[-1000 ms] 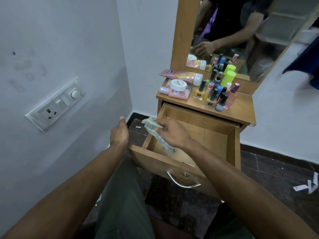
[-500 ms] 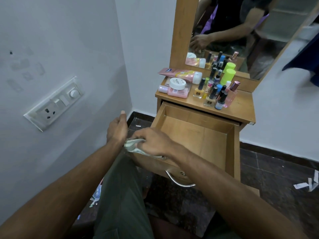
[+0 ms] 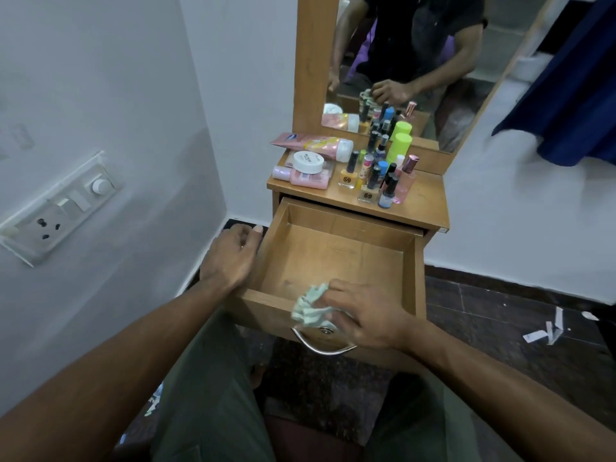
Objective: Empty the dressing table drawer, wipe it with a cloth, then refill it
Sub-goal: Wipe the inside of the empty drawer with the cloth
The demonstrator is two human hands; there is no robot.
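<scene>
The wooden drawer of the dressing table is pulled out and holds nothing inside. My right hand grips a crumpled pale green cloth on the drawer's front rim, just above the metal handle. My left hand rests against the drawer's left outer wall, fingers loosely curled, thumb up near the rim. On the tabletop stand several nail polish bottles, pink tubes, a white jar and a green-capped bottle.
A mirror rises behind the table and reflects the person. A wall with a switch and socket plate runs close on the left. Dark floor with paper scraps lies to the right. My legs in green trousers are below the drawer.
My right hand carried the cloth from the drawer's left front corner to the middle of the front rim. My left hand shifted slightly along the left wall.
</scene>
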